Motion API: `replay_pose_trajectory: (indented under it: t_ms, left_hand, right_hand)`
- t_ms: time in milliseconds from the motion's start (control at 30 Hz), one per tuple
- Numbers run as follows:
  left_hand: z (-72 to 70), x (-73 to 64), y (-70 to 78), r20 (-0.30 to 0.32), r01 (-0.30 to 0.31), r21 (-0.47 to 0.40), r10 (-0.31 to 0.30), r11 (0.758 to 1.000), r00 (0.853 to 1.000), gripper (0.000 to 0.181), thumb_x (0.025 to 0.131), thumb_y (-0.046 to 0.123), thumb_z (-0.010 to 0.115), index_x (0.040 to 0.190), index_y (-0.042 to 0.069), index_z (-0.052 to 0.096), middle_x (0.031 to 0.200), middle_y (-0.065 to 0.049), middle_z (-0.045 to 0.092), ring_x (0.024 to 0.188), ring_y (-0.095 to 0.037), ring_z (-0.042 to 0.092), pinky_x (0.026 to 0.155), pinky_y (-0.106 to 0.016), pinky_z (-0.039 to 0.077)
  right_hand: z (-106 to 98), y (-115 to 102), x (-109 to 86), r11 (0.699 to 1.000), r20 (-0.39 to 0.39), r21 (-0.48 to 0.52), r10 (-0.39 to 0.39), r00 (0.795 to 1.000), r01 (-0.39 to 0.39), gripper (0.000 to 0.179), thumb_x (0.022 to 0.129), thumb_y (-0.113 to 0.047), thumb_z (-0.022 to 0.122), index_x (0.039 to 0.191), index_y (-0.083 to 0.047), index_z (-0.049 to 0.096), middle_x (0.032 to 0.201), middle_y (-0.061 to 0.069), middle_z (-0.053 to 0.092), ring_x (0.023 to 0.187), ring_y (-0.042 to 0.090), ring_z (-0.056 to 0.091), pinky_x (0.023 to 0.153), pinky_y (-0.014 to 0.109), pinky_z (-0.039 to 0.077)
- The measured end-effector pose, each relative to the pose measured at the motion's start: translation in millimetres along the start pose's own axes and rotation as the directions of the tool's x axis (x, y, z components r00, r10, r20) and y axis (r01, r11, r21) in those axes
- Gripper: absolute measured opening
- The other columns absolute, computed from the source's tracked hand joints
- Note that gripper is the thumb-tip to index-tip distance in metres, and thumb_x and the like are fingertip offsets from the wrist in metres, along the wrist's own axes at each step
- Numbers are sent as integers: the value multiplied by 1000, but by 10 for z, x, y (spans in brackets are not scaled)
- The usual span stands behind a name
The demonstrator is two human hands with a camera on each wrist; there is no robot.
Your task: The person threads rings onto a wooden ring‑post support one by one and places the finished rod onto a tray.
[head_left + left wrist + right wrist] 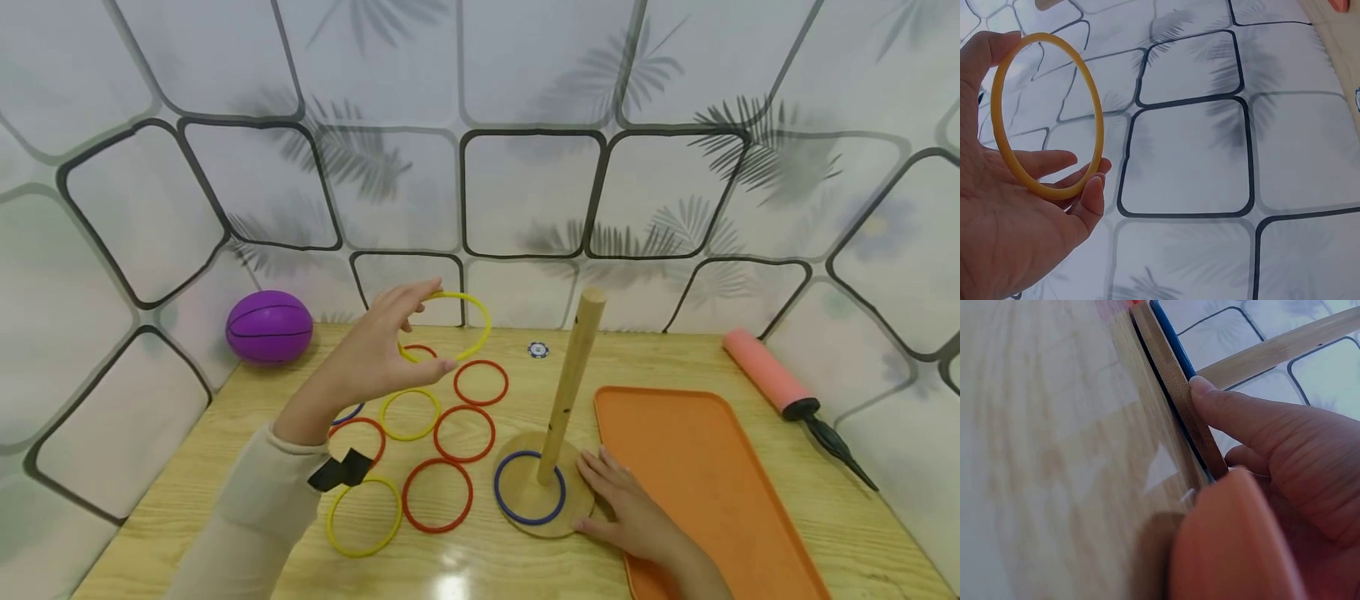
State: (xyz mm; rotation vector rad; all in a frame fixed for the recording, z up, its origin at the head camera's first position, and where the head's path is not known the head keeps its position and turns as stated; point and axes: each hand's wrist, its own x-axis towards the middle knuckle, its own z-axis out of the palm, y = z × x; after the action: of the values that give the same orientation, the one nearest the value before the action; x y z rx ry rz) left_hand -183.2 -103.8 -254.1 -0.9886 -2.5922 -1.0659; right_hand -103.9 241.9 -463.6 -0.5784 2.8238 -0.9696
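Note:
My left hand holds a yellow ring up in the air above the table, between thumb and fingers. In the left wrist view the same yellow ring stands nearly upright against the wall, with a finger at its top and the thumb at its lower edge. My right hand rests at the right edge of a round wooden base, its thumb on the rim. From the base rises a wooden post, with a blue ring lying around its foot.
Several red rings and yellow rings lie left of the base, with a blue one partly hidden by my wrist. An orange tray is at right, a pink pump beyond it. A purple ball and poker chip sit farther back.

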Motion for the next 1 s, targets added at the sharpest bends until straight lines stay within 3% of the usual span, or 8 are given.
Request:
replay_pose_trajectory:
  t_ms: [200,400,600,800,1000]
  left_hand:
    - [-6,142,164,-24,-81,-16,80,997,996,85,77,27,76,147,8,32,140,-6,44,108,-22,42,81,-38,39]
    - [-24,329,365,-51,-179,-1,178,984,983,86,76,30,76,146,5,33,138,-5,46,104,-20,43,82,-35,39]
    - [-65,475,582,-47,-237,2,237,972,970,87,76,32,77,146,5,33,139,-6,45,108,-20,42,84,-35,39]
    - [-18,594,757,-17,-246,-42,245,968,969,88,76,35,77,147,6,33,142,-3,42,115,-18,40,89,-30,40]
    - [98,650,825,9,-247,-62,248,967,969,89,75,37,77,146,5,34,146,-2,38,122,-17,36,93,-29,39]
  right_hand:
    - [-23,-7,-4,1000,14,8,12,1000,-13,84,81,-46,70,142,2,38,150,18,31,138,45,13,103,67,11]
    - [-16,-1,-13,1000,-2,6,13,1000,-13,83,81,-45,71,142,2,39,149,18,32,138,45,14,104,66,12]
    - [14,11,4,1000,-11,-1,8,1000,-8,84,80,-47,70,143,0,39,150,15,32,139,43,13,105,64,12]
    - [6,11,5,1000,-16,7,15,1000,-15,84,80,-46,71,143,0,39,150,15,32,139,44,13,104,65,11]
    - [5,4,8,1000,-4,13,16,1000,-16,83,81,-45,70,143,0,39,150,16,30,139,44,13,105,65,10]
